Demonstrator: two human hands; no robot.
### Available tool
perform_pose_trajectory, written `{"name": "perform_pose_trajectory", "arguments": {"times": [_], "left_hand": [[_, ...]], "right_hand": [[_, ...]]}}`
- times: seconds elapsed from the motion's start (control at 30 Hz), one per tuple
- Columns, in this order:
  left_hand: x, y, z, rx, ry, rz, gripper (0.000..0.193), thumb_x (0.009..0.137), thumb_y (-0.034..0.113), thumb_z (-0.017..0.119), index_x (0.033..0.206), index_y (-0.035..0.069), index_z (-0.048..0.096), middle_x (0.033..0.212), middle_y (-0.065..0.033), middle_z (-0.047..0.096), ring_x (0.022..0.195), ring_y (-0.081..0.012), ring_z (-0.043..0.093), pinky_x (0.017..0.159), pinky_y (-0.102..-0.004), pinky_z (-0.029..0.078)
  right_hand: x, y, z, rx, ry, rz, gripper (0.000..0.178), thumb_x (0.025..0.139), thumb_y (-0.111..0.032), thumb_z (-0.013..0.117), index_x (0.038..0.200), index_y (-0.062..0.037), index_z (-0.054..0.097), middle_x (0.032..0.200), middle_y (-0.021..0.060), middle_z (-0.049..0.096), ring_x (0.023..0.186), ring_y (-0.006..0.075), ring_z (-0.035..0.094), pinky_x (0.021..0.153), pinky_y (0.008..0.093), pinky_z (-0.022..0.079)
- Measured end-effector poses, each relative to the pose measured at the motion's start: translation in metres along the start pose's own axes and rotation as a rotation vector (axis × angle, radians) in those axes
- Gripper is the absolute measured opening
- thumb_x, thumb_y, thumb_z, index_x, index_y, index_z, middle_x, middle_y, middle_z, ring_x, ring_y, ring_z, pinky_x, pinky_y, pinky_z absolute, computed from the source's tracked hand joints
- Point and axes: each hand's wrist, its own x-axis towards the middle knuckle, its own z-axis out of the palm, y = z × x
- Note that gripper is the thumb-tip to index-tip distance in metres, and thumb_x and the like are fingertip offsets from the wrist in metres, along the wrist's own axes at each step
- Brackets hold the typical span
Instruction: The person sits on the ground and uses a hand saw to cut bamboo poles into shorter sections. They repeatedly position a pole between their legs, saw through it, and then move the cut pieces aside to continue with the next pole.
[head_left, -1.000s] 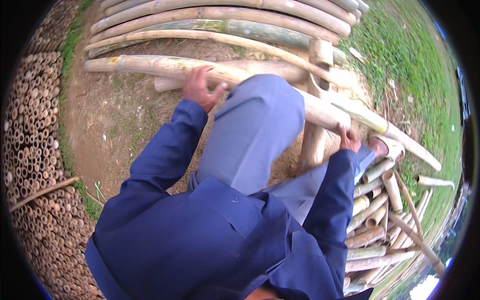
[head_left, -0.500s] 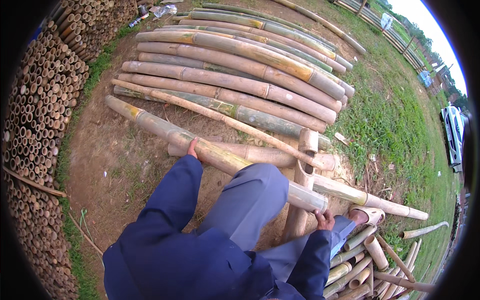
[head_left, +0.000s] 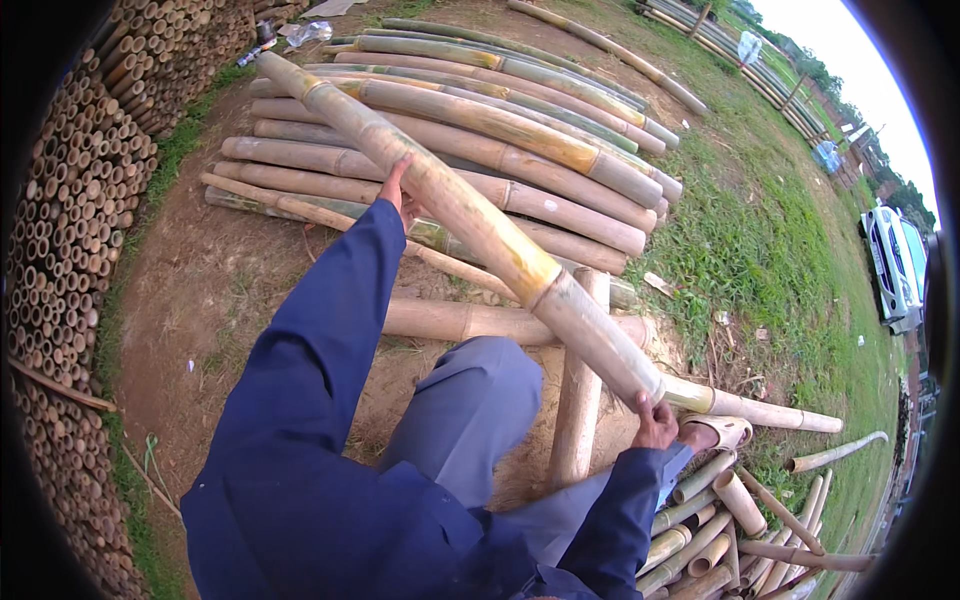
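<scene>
A thick bamboo pole, pale with yellow-green patches at its joints, slants across the view from upper left to lower right. My left hand grips it from its near side, about a third of the way from the far end, with part of the fingers hidden by the pole. At the near end, my right hand pinches the cut rim. The pole is held over an upright bamboo post and a thick bamboo log lying on the ground in front of my knee.
Beyond the held pole lies a row of long bamboo poles. Stacked cut bamboo walls the left side. Short offcuts are heaped beside my foot at lower right. A white car stands on the grass at right.
The bamboo pole's far end has swung up and away, over the row of poles. My left hand has moved forward with it; my right hand stays at the near end.
</scene>
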Motion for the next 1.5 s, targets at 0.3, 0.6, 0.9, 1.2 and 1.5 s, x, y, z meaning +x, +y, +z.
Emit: {"name": "perform_pose_trajectory", "arguments": {"times": [0.3,0.6,0.9,1.2,1.5], "left_hand": [[0.003,-0.019,0.018,0.701,-0.116,0.199,0.110,0.083,0.056,0.078,0.160,-0.003,0.027,0.149,-0.0250,0.052,0.139,-0.0356,0.049,0.114,-0.0445,0.038],[-0.159,-0.062,-0.008,0.722,-0.655,0.014,0.053,0.102,0.030,0.063,0.142,-0.003,0.056,0.128,-0.0153,0.068,0.120,-0.0221,0.063,0.107,-0.0361,0.048],[-0.276,-0.047,0.055,0.436,-0.781,0.047,0.056,0.100,0.046,0.061,0.131,-0.001,0.063,0.128,-0.0139,0.065,0.122,-0.0252,0.059,0.105,-0.0375,0.046],[-0.320,-0.001,0.152,1.239,-1.075,0.778,0.056,0.083,0.039,0.081,0.123,0.002,0.067,0.110,-0.0151,0.070,0.103,-0.0319,0.067,0.094,-0.0418,0.051],[-0.234,-0.113,0.338,1.663,-1.335,0.803,0.045,0.086,0.033,0.078,0.118,0.003,0.069,0.101,-0.0167,0.074,0.096,-0.0301,0.071,0.083,-0.0397,0.056]], "right_hand": [[0.203,-0.156,0.088,-0.052,0.067,0.066,0.036,0.081,-0.037,0.088,0.072,-0.0094,0.065,0.060,-0.0046,0.047,0.048,0.0083,0.039,0.048,0.0300,0.027],[0.202,-0.235,0.078,-0.248,-0.011,-0.652,0.077,0.093,-0.038,0.076,0.152,-0.0005,0.046,0.141,0.0191,0.062,0.119,0.0331,0.066,0.097,0.0466,0.056],[0.010,-0.025,-0.036,-0.460,-0.395,-0.016,0.057,0.092,-0.015,0.079,0.140,0.0045,0.058,0.127,0.0139,0.069,0.094,0.0158,0.069,0.083,0.0294,0.056],[-0.184,0.057,-0.086,-1.009,-0.226,0.179,0.072,0.086,-0.057,0.071,0.147,-0.0219,0.056,0.165,0.0184,0.032,0.155,0.0393,0.020,0.119,0.0711,0.015],[-0.182,0.053,-0.067,-0.902,-0.232,-0.006,0.035,0.084,-0.045,0.073,0.110,-0.0222,0.080,0.140,0.0010,0.063,0.149,0.0283,0.038,0.121,0.0723,0.001]]}}
